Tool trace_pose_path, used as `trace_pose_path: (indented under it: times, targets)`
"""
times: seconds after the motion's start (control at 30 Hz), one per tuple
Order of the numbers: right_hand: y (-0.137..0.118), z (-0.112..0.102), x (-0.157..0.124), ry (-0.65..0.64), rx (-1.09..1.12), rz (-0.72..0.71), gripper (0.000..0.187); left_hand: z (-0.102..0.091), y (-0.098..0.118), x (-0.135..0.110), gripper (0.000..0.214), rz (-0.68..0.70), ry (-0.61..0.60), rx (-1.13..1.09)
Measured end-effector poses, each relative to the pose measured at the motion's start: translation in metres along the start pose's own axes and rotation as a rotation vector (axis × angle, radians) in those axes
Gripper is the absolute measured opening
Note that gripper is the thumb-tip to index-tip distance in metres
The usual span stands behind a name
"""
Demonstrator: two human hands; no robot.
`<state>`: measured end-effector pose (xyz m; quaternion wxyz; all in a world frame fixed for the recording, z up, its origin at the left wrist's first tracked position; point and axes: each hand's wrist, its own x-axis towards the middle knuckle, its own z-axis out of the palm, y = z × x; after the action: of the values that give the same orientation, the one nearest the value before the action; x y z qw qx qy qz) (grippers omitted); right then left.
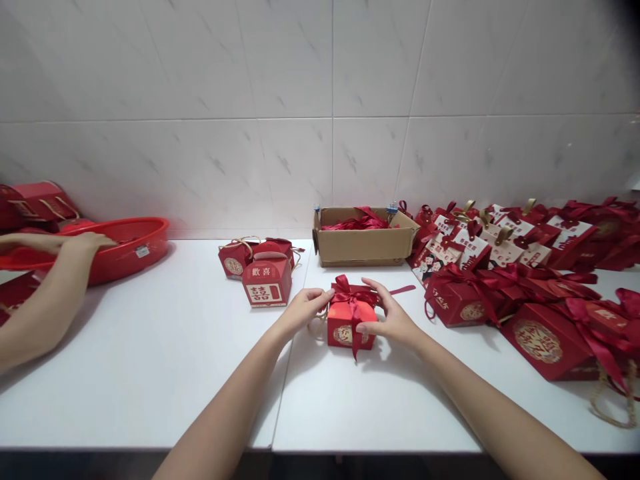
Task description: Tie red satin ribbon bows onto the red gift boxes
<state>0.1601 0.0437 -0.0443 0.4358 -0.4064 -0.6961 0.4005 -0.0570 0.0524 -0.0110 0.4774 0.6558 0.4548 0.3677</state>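
Note:
A small red gift box (344, 328) with a red ribbon bow (350, 291) stands on the white table (165, 360) in front of me. My left hand (301, 311) touches the box's left side, its fingers curled at the bow. My right hand (389, 312) rests on the right side, with fingers arched over the ribbon and thumb on the box's front. A ribbon tail hangs down the front of the box and another runs out to the right.
A cardboard box (364, 244) with red ribbons stands behind. Three red boxes (263, 270) sit to the left, several finished tied boxes (515, 273) at the right. Another person's arm (47, 300) reaches to a red basin (125, 247) at the far left.

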Motion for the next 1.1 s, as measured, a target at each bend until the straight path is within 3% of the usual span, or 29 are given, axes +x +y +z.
trace_pose_path:
  times: [0.1, 0.23, 0.3, 0.4, 0.47, 0.53, 0.63, 0.73, 0.83, 0.93, 0.97, 1.0, 1.1]
  targets:
    - [-0.003, 0.000, 0.000, 0.019, -0.026, 0.017, 0.089, -0.018, 0.021, 0.000, 0.037, 0.132, 0.122, -0.235]
    - [-0.007, 0.003, -0.001, 0.056, -0.066, 0.024, 0.090, -0.044, 0.081, -0.003, 0.025, 0.345, 0.385, -0.511]
    - [-0.007, 0.008, -0.003, 0.091, -0.121, -0.002, 0.092, -0.042, 0.112, -0.006, 0.019, 0.382, 0.355, -0.428]
    - [-0.004, 0.015, -0.007, 0.153, -0.254, -0.021, 0.092, -0.022, 0.136, -0.010, 0.027, 0.343, 0.099, -0.192]
    - [-0.002, 0.016, -0.008, 0.173, -0.278, -0.079, 0.069, -0.008, 0.131, -0.011, 0.035, 0.301, 0.021, 0.025]
    - [-0.001, 0.014, -0.007, 0.200, -0.212, -0.139, 0.042, 0.000, 0.111, -0.012, 0.039, 0.202, 0.075, 0.341]
    - [-0.003, 0.009, -0.005, 0.250, -0.140, -0.191, 0.033, 0.000, 0.071, -0.016, 0.041, 0.029, 0.005, 0.727]
    - [-0.006, 0.008, -0.004, 0.192, -0.151, -0.257, 0.021, -0.005, 0.049, -0.017, 0.030, 0.053, 0.012, 0.802]
    - [-0.009, 0.010, -0.006, 0.100, -0.138, -0.305, 0.024, -0.004, 0.059, -0.011, 0.019, 0.239, 0.181, 0.775]
    - [-0.013, 0.011, -0.007, 0.047, -0.149, -0.337, 0.031, 0.008, 0.088, -0.002, 0.012, 0.450, 0.451, 0.739]
    - [-0.014, 0.011, -0.007, 0.045, -0.162, -0.342, 0.032, 0.014, 0.100, -0.002, 0.012, 0.490, 0.460, 0.703]
    - [-0.015, 0.011, -0.007, 0.047, -0.173, -0.346, 0.032, 0.020, 0.110, -0.003, 0.014, 0.510, 0.368, 0.652]
    - [-0.019, 0.010, -0.006, 0.086, -0.177, -0.378, 0.025, 0.033, 0.128, -0.016, 0.051, 0.468, -0.316, 0.450]
